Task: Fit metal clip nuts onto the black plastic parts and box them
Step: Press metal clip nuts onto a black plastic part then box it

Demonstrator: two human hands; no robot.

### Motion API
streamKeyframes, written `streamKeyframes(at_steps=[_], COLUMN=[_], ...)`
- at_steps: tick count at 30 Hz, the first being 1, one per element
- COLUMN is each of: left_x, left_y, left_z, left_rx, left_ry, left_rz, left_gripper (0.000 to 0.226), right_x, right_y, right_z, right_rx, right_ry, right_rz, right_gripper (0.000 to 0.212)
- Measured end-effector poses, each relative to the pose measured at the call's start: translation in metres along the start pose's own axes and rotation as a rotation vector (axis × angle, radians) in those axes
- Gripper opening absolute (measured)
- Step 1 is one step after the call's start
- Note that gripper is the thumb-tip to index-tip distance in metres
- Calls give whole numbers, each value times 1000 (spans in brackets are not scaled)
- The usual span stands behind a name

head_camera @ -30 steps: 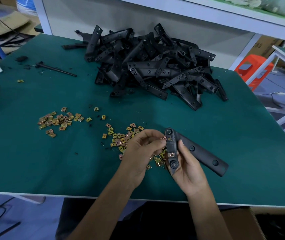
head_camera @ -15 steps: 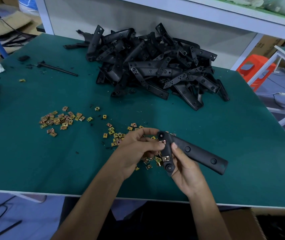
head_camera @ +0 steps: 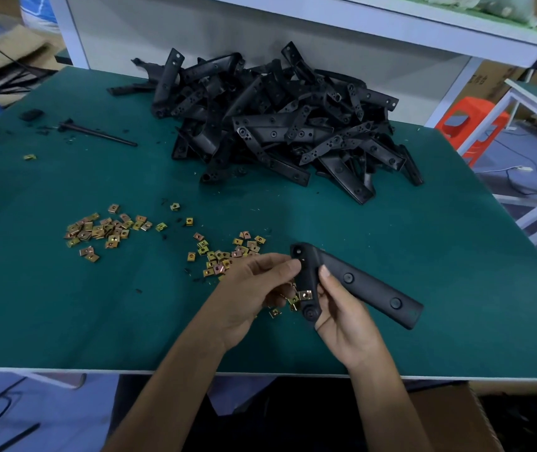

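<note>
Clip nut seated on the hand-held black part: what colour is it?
Brassy yellow-gold; the clip nut on the black plastic part shows best in the head view.

Left grip (head_camera: 251,288) and right grip (head_camera: 342,309) pinch (both curled).

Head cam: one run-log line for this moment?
phase: fitting | right hand: holds black plastic part | left hand: pinches its upper end | clip nut: one seated near lower end
</note>
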State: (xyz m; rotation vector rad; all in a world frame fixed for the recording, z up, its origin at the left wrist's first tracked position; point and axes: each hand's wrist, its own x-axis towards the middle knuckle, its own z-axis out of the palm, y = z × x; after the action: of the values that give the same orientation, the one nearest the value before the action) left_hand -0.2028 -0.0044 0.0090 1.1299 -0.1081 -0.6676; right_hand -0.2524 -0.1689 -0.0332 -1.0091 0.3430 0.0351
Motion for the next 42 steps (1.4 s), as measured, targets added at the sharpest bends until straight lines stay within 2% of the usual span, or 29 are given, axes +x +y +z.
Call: streamKeyframes(at_steps=[6, 8, 12, 14, 22, 24, 26, 29, 34, 39, 42], left_x=[-3, -4, -7, -10, -4, 2, 11, 22, 34, 33, 29], left_y=[2, 4, 19, 26, 49, 51, 48, 42, 29, 31, 30], left_z=[-9, -22, -72, -98, -152, -143, -126, -104, -103, -98, -92], left_rx=[68, 223, 659, 853, 1289, 1336, 1359, 1335, 1437, 1284, 1223], left_ry=[86, 184, 577, 731, 977, 933, 782, 641, 617, 625, 614], left_rz=[26, 95, 292, 330, 332, 406, 502, 470, 209, 187, 259], left_gripper=[14, 17, 16, 17, 25, 24, 18, 16, 21, 14, 19], right_x=[0, 0, 0, 1, 1, 1, 2, 2, 1, 2, 2], right_y=[-5, -6, -7, -7, -7, -7, -7, -6, -6, -6, -6], right_z=[0, -2, -3, -3, -1, -2, -2, -3, -3, -3, -2], right_rx=[123, 155, 211, 232, 268, 270, 276, 263, 263, 254, 252], right_ry=[-23, -5, 0, -4, -43, -29, -11, 4, 6, 0, 6], right_rz=[-14, -20, -19, -23, -32, -30, -23, -20, -17, -15, -14], right_gripper=[35, 30, 26, 25, 28, 27, 25, 24, 24, 25, 25])
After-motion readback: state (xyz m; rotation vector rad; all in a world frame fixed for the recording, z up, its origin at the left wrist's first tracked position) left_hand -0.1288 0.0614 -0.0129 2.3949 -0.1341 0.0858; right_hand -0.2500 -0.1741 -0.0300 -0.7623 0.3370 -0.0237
